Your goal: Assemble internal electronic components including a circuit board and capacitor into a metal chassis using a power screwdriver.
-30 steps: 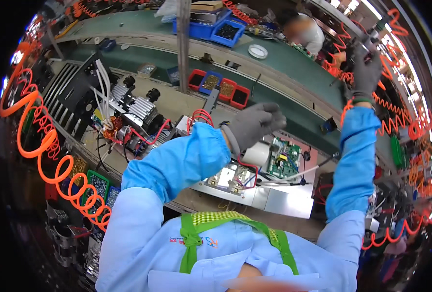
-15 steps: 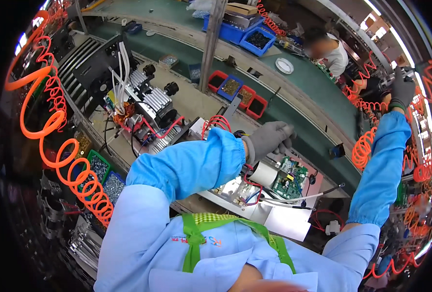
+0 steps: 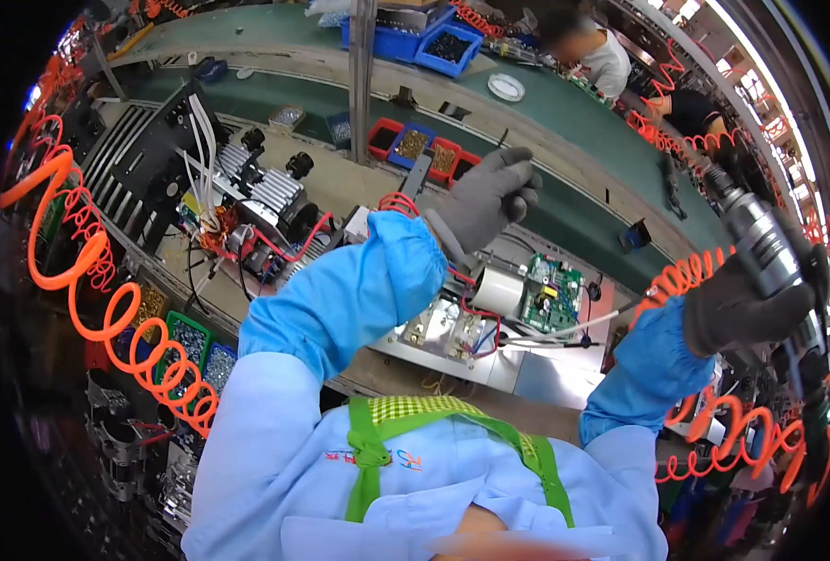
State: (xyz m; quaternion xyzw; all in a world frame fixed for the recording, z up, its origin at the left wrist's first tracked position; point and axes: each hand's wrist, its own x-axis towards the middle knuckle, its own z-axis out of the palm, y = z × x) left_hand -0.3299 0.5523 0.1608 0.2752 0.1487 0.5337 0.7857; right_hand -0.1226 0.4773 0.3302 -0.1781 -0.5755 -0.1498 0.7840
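My right hand [image 3: 747,304], in a dark grey glove, grips a silver air screwdriver [image 3: 765,243] at the right, its tip pointing up and to the far side. My left hand [image 3: 490,201], also gloved, hovers over the bench with its fingers curled together; whatever they may hold is hidden. Below and beside that hand lies an open machine assembly with a green circuit board [image 3: 553,297], a white cylinder [image 3: 499,291], red wires and a pale metal base plate [image 3: 443,365]. A white cable [image 3: 565,329] runs out across it to the right.
Small red and blue bins of screws [image 3: 410,143] stand beyond my left hand. Another assembly with finned heatsinks [image 3: 275,192] sits at the left. Orange coiled hoses [image 3: 88,252] hang on both sides. Across the green conveyor [image 3: 565,140], a person [image 3: 607,61] works.
My right hand has come down and nearer from the far right, bringing the air screwdriver with it. My left hand has risen slightly, away from the assembly. The view has shifted.
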